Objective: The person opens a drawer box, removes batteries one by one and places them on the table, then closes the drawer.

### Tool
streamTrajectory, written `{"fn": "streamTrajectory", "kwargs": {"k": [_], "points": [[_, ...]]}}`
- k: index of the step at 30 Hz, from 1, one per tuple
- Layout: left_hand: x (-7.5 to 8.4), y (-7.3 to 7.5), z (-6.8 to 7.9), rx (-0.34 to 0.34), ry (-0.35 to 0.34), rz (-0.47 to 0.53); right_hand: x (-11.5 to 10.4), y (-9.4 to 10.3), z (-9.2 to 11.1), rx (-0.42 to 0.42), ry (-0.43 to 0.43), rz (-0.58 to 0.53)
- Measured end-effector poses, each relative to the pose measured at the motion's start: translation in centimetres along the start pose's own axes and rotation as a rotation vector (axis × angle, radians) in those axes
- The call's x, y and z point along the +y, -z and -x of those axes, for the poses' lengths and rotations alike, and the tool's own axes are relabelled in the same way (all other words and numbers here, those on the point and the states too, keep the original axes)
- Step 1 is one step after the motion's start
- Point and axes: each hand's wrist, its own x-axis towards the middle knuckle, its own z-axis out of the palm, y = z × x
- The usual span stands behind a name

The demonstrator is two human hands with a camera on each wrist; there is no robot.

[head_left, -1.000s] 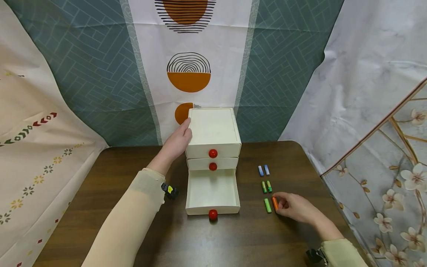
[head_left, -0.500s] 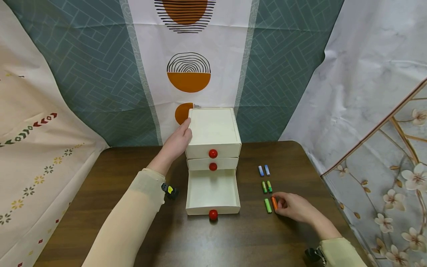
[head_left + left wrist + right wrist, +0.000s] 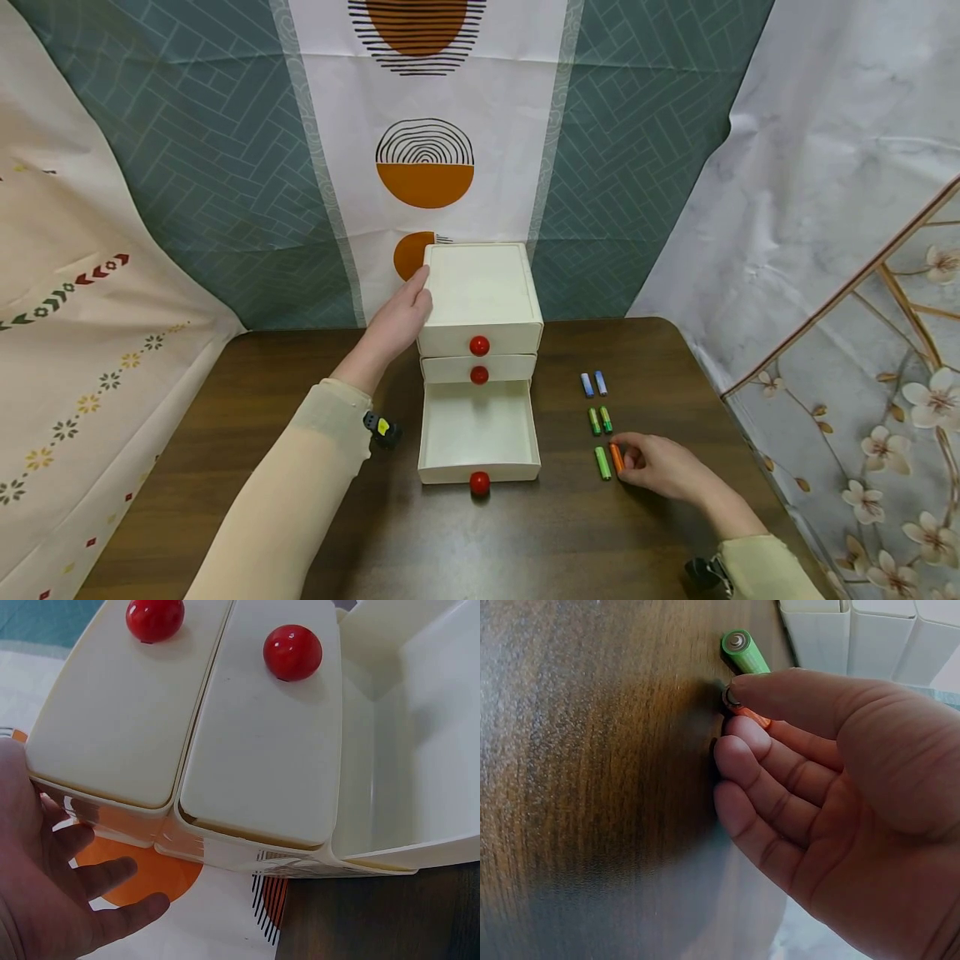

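Note:
A small white drawer cabinet [image 3: 483,287] with red round knobs stands on the table. Its bottom drawer [image 3: 480,429] is pulled out, with nothing visible inside; the two drawers above are in. My left hand [image 3: 401,317] rests against the cabinet's upper left edge. Its fingers [image 3: 116,874] spread loosely beside the side wall in the left wrist view. To the right, my right hand [image 3: 663,467] pinches an orange battery [image 3: 617,457] between thumb and fingers at the tabletop. A light green battery [image 3: 602,463] lies just left of it. The right wrist view shows this green battery [image 3: 746,652] end-on.
Two green-and-dark batteries [image 3: 600,420] lie behind the pinched one, and two blue-and-white batteries [image 3: 593,383] lie farther back. The brown table [image 3: 525,550] meets a patterned cloth [image 3: 622,167] at its back edge. Floral cloth [image 3: 862,375] hangs at the right.
The orange battery has shifted very slightly left in my right hand's pinch. My left hand and the cabinet have stayed put.

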Motion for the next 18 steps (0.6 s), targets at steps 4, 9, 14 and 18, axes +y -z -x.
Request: {"fn": "streamTrajectory", "kwargs": {"k": [4, 9, 14, 18], "points": [[-0.02, -0.03, 0.0, 0.002, -0.001, 0.006, -0.04, 0.01, 0.07, -0.004, -0.001, -0.007], [-0.02, -0.06, 0.02, 0.0, 0.002, 0.004, 0.09, 0.02, 0.18, -0.006, -0.003, -0.031], [-0.03, -0.06, 0.02, 0.002, -0.001, 0.007, 0.26, -0.08, 0.19, -0.006, -0.009, -0.047], [-0.1, -0.07, -0.05, 0.004, -0.008, 0.009, 0.39, -0.14, 0.18, -0.009, -0.013, -0.064]]}}
